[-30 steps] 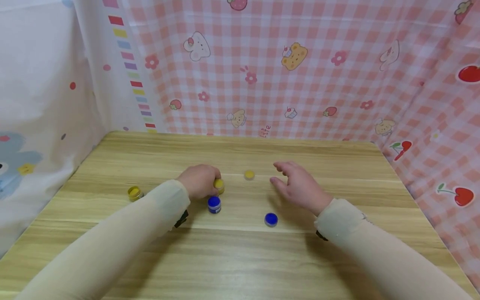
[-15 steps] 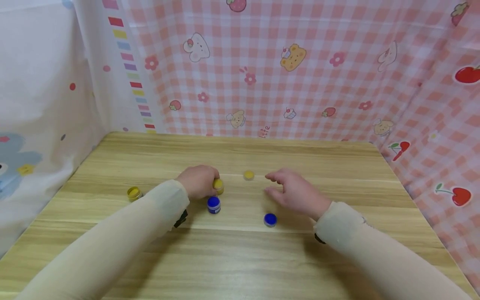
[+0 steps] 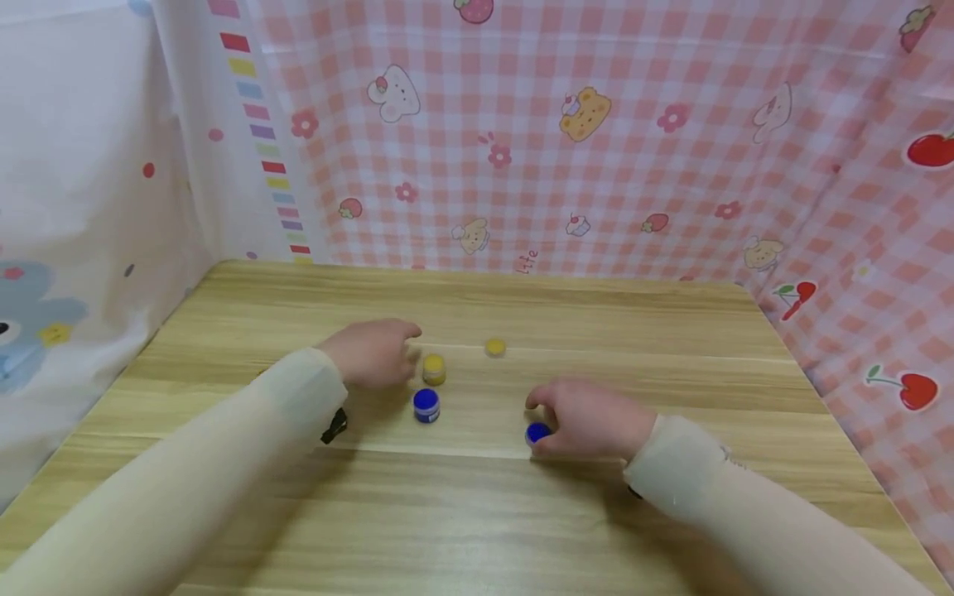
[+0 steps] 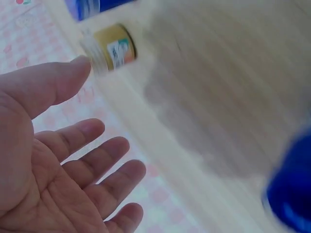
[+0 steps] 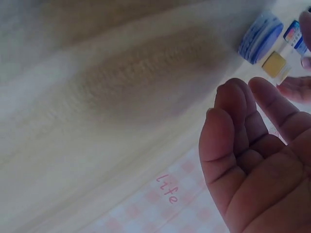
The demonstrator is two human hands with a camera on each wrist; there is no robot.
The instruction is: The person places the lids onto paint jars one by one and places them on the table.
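Note:
My left hand (image 3: 373, 353) is just left of a small yellow jar (image 3: 434, 370), fingers loosely extended and holding nothing. In the left wrist view the thumb tip appears close beside that labelled yellow jar (image 4: 114, 47); contact is unclear. A blue jar (image 3: 426, 406) stands in front of the yellow one. My right hand (image 3: 596, 416) reaches around a blue lid (image 3: 537, 432) on the table, thumb at its near side and fingers beyond it. The right wrist view shows the blue lid (image 5: 261, 38) apart from the visible relaxed fingers; the thumb is hidden there.
A yellow lid (image 3: 495, 347) lies on the wooden table (image 3: 447, 521), between and beyond the hands. Large and blurred, a blue object (image 4: 294, 187) fills the left wrist view's lower right corner; its kind is unclear. Patterned cloth (image 3: 477, 149) hangs behind the table.
My left hand has let go of the yellow jar and moved left; its forearm now covers the open yellow jar. The right hand has moved nearer and down around the blue lid.

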